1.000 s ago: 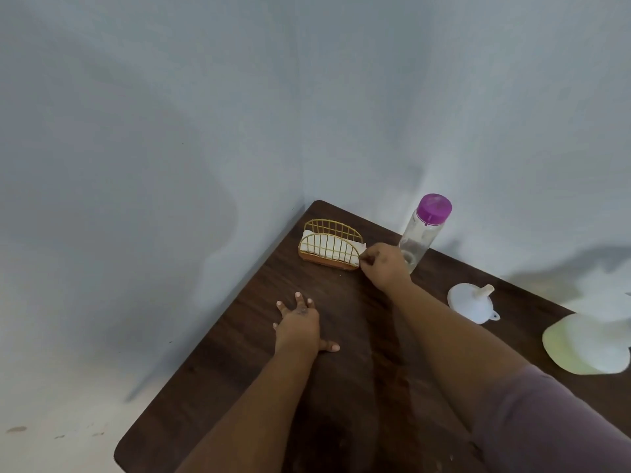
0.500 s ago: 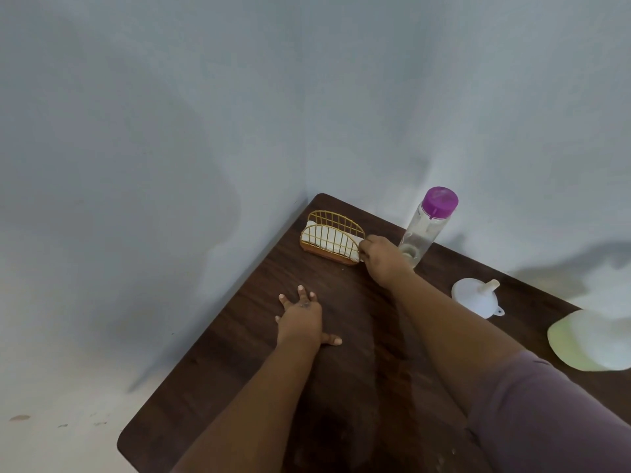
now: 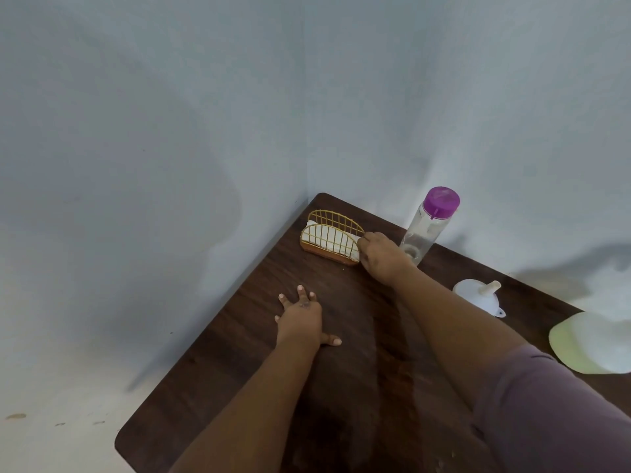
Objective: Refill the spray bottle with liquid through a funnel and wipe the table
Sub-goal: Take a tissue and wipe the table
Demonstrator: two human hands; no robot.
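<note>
The right hand (image 3: 381,256) reaches to the far corner of the dark bench (image 3: 239,353), its fingers pinching the end of a white napkin (image 3: 329,237) in the gold wire holder (image 3: 333,235). The left hand (image 3: 302,319) rests flat mid-bench, fingers spread. The purple-capped bottle (image 3: 428,225) stands by the far edge, the white funnel (image 3: 478,297) beyond it toward the right.
</note>
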